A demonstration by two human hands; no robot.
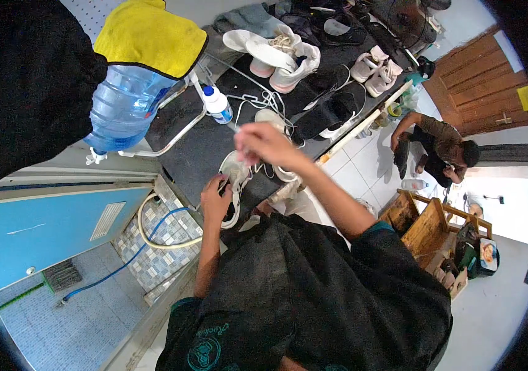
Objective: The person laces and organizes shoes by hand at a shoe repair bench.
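Observation:
A white low-top shoe (235, 166) lies on the dark work surface in front of me, its opening toward my body. My left hand (215, 199) grips the shoe near the heel opening, fingers curled over its edge. Above the toe is my right hand (267, 146), smeared by motion; whether its fingers hold anything I cannot make out. Just beyond it stands a white bottle with a blue cap (217, 106). Beside the first shoe, partly hidden by my right hand and forearm, is another pale shoe (269, 117).
Left stands a blue water jug (124, 108) draped with a yellow cloth (149, 38). White shoes (295, 65), black shoes (338, 106) and pink-white sneakers (376, 71) line the surface. A white cable (269, 99) tangles there. At right, another person (440, 145) crouches holding a dark shoe.

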